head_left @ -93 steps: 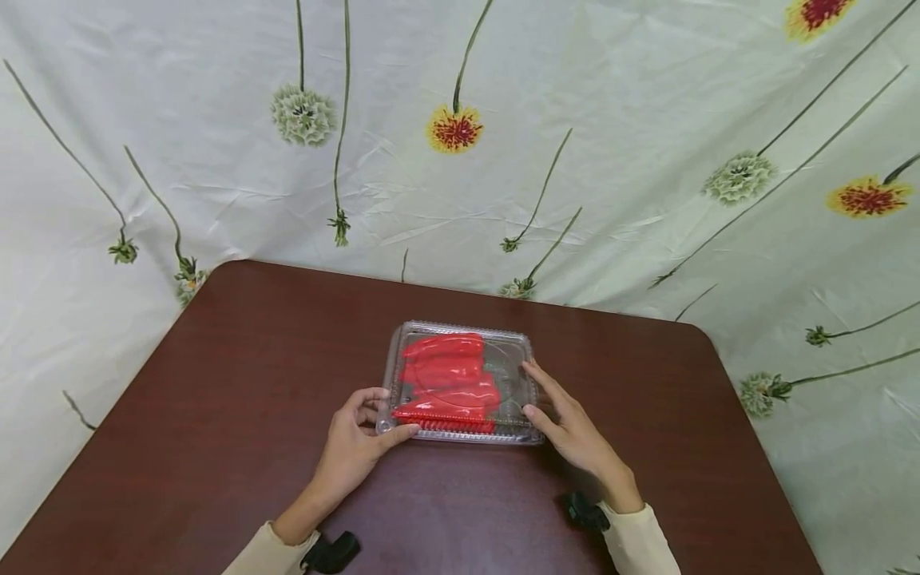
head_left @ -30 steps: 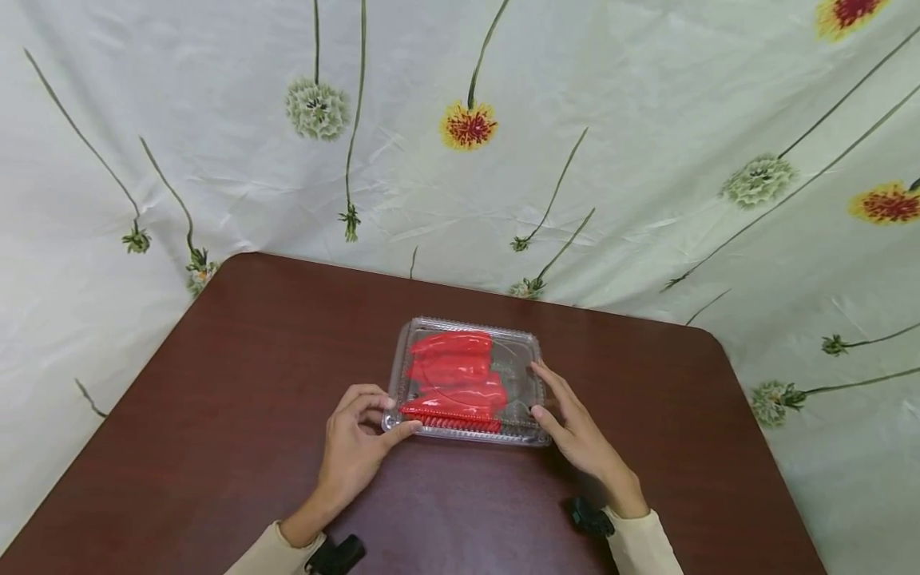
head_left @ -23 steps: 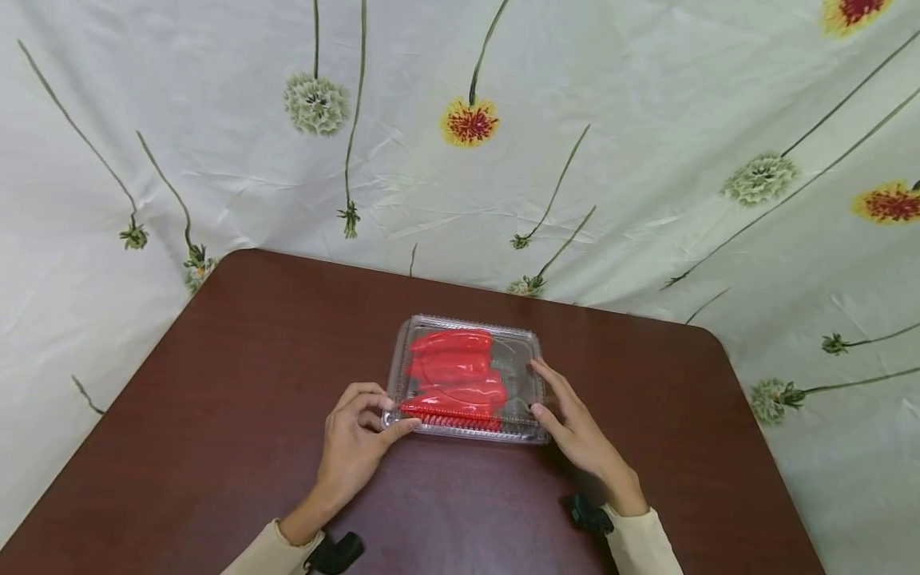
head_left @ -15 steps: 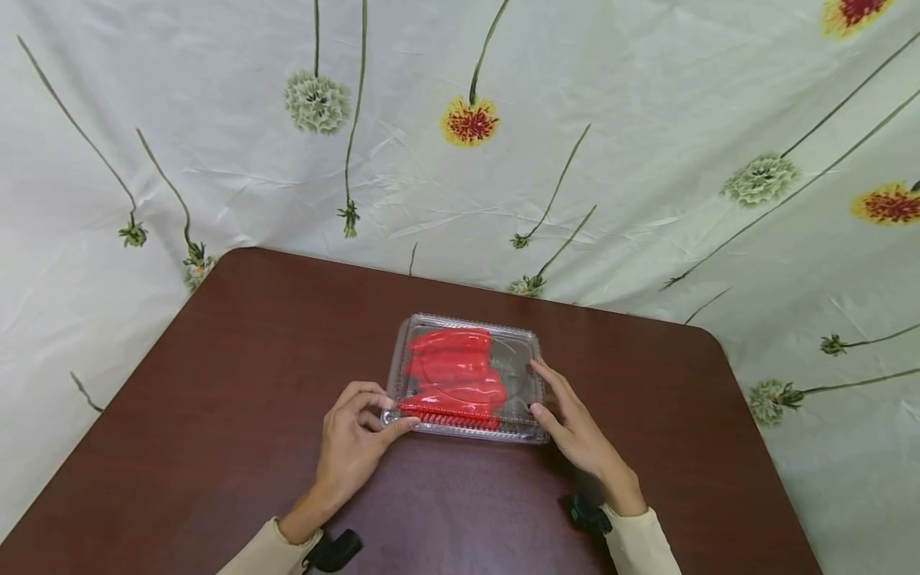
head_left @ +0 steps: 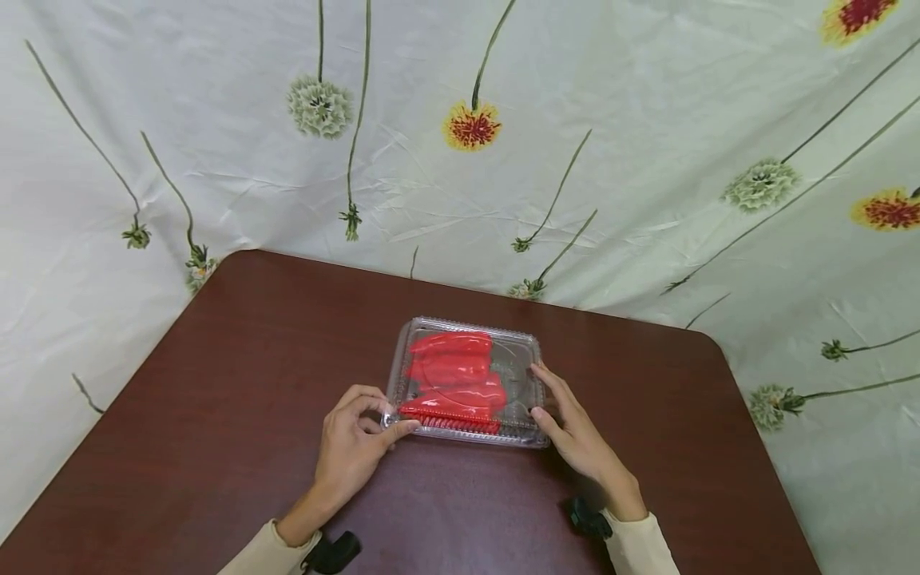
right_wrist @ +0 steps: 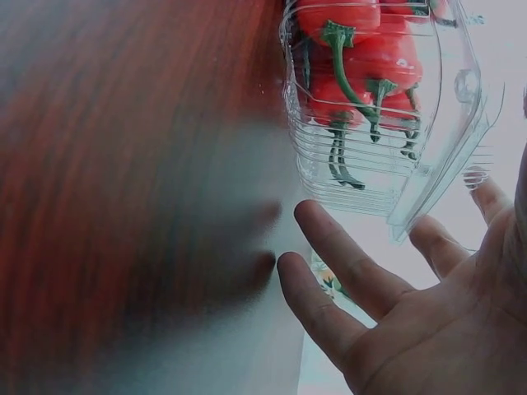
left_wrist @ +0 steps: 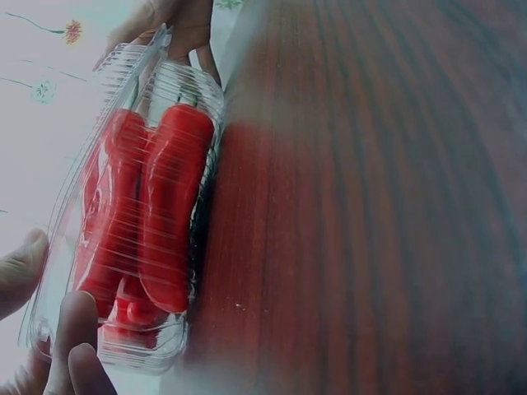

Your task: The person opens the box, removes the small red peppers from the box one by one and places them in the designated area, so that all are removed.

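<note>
A clear plastic clamshell container (head_left: 517,363) lies flat on the table, its lid down. Several red peppers (head_left: 449,367) with green stems lie inside, their stems (right_wrist: 354,90) toward the right end. My left hand (head_left: 352,439) pinches the near left corner between thumb and fingers; in the left wrist view its fingertips (left_wrist: 76,317) touch the rim. At the right side, my right hand (head_left: 578,435) rests its thumb and a fingertip on the lid's edge, fingers spread and fairly straight. The right wrist view shows two lower fingers (right_wrist: 346,263) apart from the container.
The dark reddish-brown table (head_left: 259,359) has rounded far corners. Behind it hangs a pale cloth (head_left: 647,120) printed with flowers. Black wrist straps (head_left: 334,551) sit at both sleeve cuffs.
The left hand's fingers have shifted a little at the near left corner, one now showing below the rim. The right hand and container stay nearly still; the head view drifts slightly.
</note>
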`<state>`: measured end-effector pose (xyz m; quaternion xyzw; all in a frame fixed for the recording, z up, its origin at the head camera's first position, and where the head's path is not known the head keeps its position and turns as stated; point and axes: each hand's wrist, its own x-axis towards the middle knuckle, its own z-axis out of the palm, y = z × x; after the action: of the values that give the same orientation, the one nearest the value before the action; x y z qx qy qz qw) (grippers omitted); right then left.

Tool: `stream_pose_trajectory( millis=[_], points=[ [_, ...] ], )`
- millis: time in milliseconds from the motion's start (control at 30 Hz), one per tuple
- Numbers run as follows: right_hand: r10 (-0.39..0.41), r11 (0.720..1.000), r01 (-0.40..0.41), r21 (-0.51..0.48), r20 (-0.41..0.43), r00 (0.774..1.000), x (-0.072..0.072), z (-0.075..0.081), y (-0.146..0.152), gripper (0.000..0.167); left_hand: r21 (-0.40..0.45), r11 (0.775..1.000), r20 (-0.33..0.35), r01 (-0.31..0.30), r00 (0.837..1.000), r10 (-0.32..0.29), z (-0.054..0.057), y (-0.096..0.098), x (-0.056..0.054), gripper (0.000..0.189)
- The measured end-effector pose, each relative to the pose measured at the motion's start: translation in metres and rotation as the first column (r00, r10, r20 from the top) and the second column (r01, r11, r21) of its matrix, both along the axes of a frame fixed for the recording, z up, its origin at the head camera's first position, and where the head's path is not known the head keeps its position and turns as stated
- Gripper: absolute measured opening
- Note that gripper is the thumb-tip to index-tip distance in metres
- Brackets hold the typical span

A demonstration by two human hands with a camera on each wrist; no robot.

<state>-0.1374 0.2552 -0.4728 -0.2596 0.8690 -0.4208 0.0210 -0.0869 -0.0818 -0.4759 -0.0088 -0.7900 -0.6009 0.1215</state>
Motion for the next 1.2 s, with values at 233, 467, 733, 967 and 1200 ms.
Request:
stream_pose_trajectory(
  millis=[233, 467, 733, 967, 1200],
  points=[
    [-0.009, 1.0, 0.009, 0.001, 0.004, 1.0, 0.001, -0.001, 0.001, 0.063, -0.015, 1.0, 0.004, -0.006, 1.0, 0.006, 0.0, 0.001, -0.001, 0.032],
    [-0.006, 1.0, 0.007, -0.009, 0.005, 1.0, 0.002, -0.002, 0.002, 0.064, -0.022, 1.0, 0.0, -0.002, 1.0, 0.002, 0.001, 0.003, 0.0, 0.028],
    [-0.011, 1.0, 0.011, -0.006, 0.005, 1.0, 0.004, -0.001, 0.001, 0.063, -0.063, 0.997, 0.013, 0.035, 0.999, -0.034, 0.003, -0.003, -0.003, 0.029],
    [-0.013, 1.0, 0.013, 0.005, 0.021, 1.0, 0.004, -0.001, 0.001, 0.062, 0.012, 0.985, 0.105, 0.172, 0.979, -0.173, 0.006, -0.018, -0.011, 0.026],
    [-0.029, 0.999, 0.029, 0.025, 0.01, 1.0, 0.002, 0.0, 0.0, 0.062, 0.085, 0.913, 0.143, 0.398, 0.902, -0.407, 0.01, -0.04, -0.019, 0.015]
  ],
)
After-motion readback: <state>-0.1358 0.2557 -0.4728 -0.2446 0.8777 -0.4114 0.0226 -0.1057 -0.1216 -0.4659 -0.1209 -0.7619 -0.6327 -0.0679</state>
